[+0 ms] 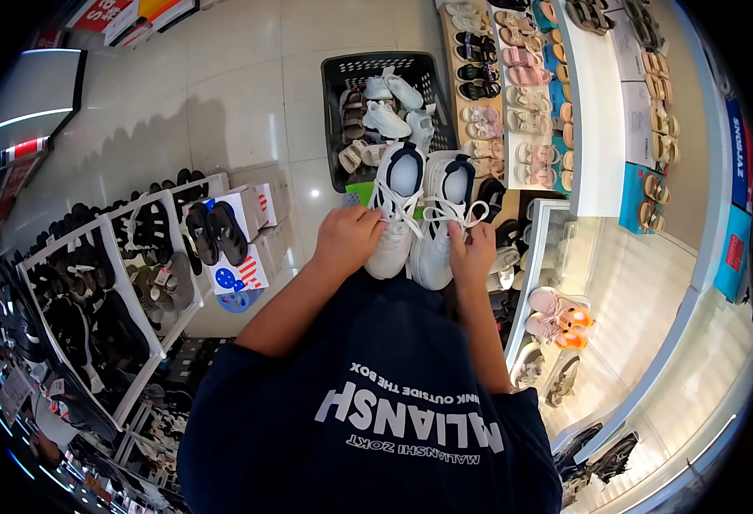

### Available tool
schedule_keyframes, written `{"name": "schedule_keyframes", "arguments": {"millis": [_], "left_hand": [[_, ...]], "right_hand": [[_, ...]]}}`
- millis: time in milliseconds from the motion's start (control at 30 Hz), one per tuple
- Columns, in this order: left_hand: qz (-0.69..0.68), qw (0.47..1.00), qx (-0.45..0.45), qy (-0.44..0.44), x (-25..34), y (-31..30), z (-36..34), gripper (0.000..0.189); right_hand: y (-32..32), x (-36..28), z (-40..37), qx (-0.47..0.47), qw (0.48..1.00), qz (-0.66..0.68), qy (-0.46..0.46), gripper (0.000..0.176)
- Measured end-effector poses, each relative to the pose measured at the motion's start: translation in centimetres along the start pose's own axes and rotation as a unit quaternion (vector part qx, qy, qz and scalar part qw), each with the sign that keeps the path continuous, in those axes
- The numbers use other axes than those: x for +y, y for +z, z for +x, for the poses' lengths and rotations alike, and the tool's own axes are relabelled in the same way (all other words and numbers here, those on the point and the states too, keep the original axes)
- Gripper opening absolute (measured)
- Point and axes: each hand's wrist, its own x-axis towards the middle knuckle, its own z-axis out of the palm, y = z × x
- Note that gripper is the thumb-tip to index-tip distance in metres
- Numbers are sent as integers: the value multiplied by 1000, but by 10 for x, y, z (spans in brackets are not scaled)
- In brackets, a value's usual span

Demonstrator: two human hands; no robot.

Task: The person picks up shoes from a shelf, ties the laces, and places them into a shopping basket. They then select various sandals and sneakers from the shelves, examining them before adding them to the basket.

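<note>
Two white sneakers with dark blue collars sit side by side in front of my body, toes toward me. My left hand (347,242) is closed at the laces of the left sneaker (387,254), its fingertips pinched on the shoelace by the shoe's outer side. On the right sneaker (432,257), my right hand (472,250) pinches a white shoelace (445,211) between thumb and fingers. That shoe's laces form loose loops. What supports the sneakers from below is mostly hidden; a green piece (358,194) shows beside them.
Beyond the sneakers stands a dark basket (335,94) holding several shoes. Sandal shelves (513,158) and a lit glass display (556,248) line the right. A white shoe rack (175,244) and boxes (261,206) stand left, on a tiled floor (239,103).
</note>
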Motion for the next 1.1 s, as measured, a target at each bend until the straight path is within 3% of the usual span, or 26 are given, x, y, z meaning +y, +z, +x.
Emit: {"name": "schedule_keyframes", "arguments": {"millis": [100, 267, 367, 467, 567, 767, 867, 1100], "left_hand": [[-4, 999, -10, 50, -3, -5, 7, 17], [-99, 988, -36, 114, 10, -17, 35, 14], [-122, 982, -40, 139, 22, -17, 48, 19], [-134, 986, -11, 98, 28, -11, 54, 22], [-124, 990, 21, 71, 22, 3, 56, 26], [-101, 995, 6, 23, 24, 7, 58, 15], [-99, 995, 4, 24, 28, 3, 57, 10], [-181, 977, 10, 111, 37, -4, 48, 25]], "right_hand": [[0, -4, -4, 8, 1000, 17, 24, 37], [0, 9, -4, -15, 999, -5, -52, 41], [-12, -11, -4, -55, 993, 46, 89, 40], [-10, -6, -15, 33, 973, 197, 117, 46], [-27, -13, -7, 31, 987, 157, 27, 46], [-30, -40, 15, -90, 992, 46, 77, 33], [-21, -31, 10, -29, 998, 53, 16, 30], [-28, -36, 15, -97, 983, 76, 133, 22]]}}
